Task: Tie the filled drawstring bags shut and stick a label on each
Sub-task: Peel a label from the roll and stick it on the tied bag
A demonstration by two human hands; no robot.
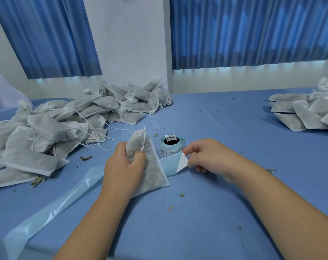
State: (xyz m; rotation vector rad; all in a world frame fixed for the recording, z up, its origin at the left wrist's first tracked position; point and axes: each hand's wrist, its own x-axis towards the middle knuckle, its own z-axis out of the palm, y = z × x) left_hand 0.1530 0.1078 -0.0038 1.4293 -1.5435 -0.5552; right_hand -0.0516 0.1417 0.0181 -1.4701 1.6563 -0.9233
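Observation:
My left hand (124, 166) grips a filled white drawstring bag (151, 166) at the middle of the blue table, with its cinched neck and strings pointing up and away. My right hand (204, 156) pinches the corner of a white label (182, 162), which is partly lifted off the light blue backing strip (167, 165). That strip runs from the label roll (172, 145), which stands just behind the bag. The bag's lower right corner overlaps the strip.
A big heap of unlabeled filled bags (65, 121) covers the left and far middle of the table (225, 203). A pile of labeled bags (309, 109) lies at the far right. Used backing strip (52, 211) trails to the near left edge. Herb crumbs are scattered about.

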